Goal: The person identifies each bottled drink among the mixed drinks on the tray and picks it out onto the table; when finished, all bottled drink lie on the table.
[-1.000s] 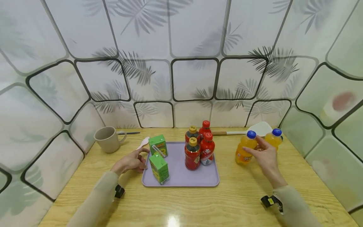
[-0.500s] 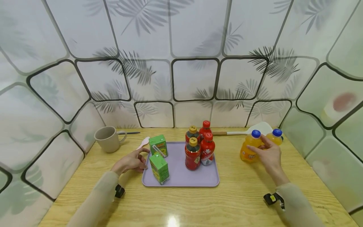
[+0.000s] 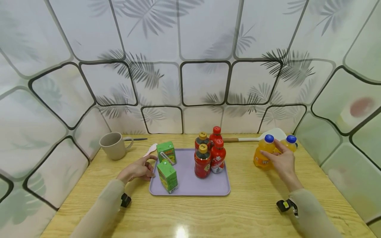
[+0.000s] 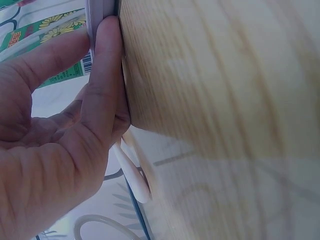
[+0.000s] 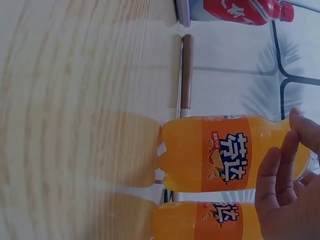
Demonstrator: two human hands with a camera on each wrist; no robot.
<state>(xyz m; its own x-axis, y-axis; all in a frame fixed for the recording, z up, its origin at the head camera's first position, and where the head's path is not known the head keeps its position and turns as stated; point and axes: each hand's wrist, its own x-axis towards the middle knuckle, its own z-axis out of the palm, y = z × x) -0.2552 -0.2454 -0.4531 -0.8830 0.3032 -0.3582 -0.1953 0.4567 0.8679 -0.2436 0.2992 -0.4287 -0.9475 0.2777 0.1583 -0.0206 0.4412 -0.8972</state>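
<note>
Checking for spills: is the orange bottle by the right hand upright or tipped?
Upright. The orange bottle stands on its base on the table, blue cap on top, with the right hand on its side.

You see two orange bottles (image 3: 262,155) with blue caps, red bottles (image 3: 218,157) with red and yellow caps, green boxes (image 3: 167,175), a light purple tray (image 3: 190,188), a beige cup (image 3: 112,145), a yellow wood table (image 3: 208,211), and white walls (image 3: 205,29) with grey leaves.
</note>
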